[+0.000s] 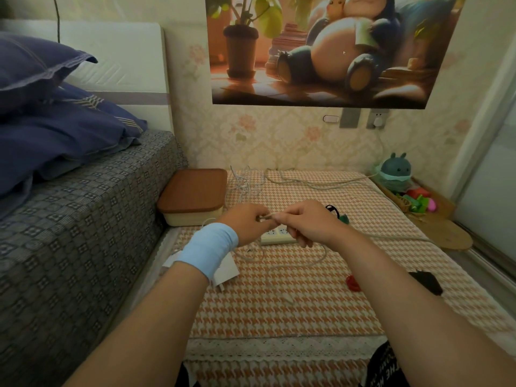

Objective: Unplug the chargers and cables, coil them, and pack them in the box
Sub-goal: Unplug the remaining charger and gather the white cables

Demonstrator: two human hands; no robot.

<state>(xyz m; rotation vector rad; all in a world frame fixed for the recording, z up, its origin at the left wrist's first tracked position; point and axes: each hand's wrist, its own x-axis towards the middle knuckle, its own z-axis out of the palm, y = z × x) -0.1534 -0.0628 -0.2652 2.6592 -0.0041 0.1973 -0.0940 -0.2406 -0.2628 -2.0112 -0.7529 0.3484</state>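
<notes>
My left hand [247, 223] and my right hand [304, 222] meet above a white power strip [277, 236] on the checked cloth. Both pinch a thin white cable [312, 261] between their fingertips; its slack loops down onto the cloth below my right hand. A white charger block [227, 273] lies under my left wrist, partly hidden by a light blue wristband. The cream box with a brown lid [195, 195] stands shut at the left, beside the bed. A tangle of thin white cable [245, 181] lies behind it, and a thicker white cord [315, 184] runs toward a wall socket [377, 120].
A bed with a patterned cover [83, 233] and blue pillows rises on the left. A small red thing [353, 283], a black object [427, 282] and a black hair tie [332, 210] lie on the cloth. A plush toy [395, 170] and a basket of toys sit at the right.
</notes>
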